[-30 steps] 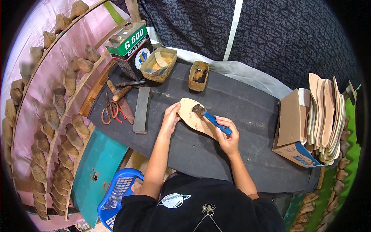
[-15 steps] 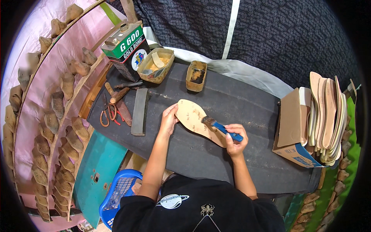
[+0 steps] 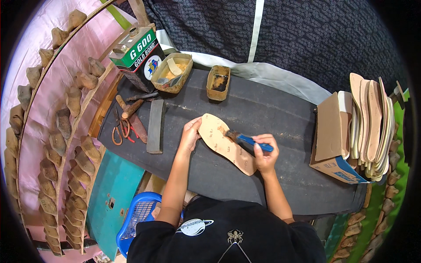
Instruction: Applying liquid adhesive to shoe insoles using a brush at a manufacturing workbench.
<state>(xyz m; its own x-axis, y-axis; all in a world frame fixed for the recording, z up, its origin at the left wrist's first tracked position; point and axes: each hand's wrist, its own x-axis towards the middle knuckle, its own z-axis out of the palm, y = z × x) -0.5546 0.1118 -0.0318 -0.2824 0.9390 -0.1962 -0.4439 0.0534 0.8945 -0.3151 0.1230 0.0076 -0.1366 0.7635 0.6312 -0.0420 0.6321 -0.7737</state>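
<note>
My left hand [image 3: 190,135] grips a tan insole [image 3: 219,142] by its left edge, near the broad end. The insole is tilted above the dark tabletop, and small dark prints are scattered over its face. In my right hand [image 3: 266,154] is a paintbrush [image 3: 246,139] with a blue handle, my fingers closed round it. Its brown bristles touch the upper right part of the insole. Behind the insole stands a small open tub [image 3: 218,90] with dark residue inside.
At the back left are a metal can [image 3: 138,57] and a tray [image 3: 173,83] of scraps. Scissors [image 3: 118,129], other hand tools and a grey block [image 3: 156,127] lie left of my arm. A cardboard box [image 3: 331,131] of insoles stands at the right. Wooden shoe lasts [image 3: 72,177] line racks at the left.
The brush has swept up and left across the insole toward its broad end. The insole has turned slightly, its narrow end now lower. The whole view has shifted a little.
</note>
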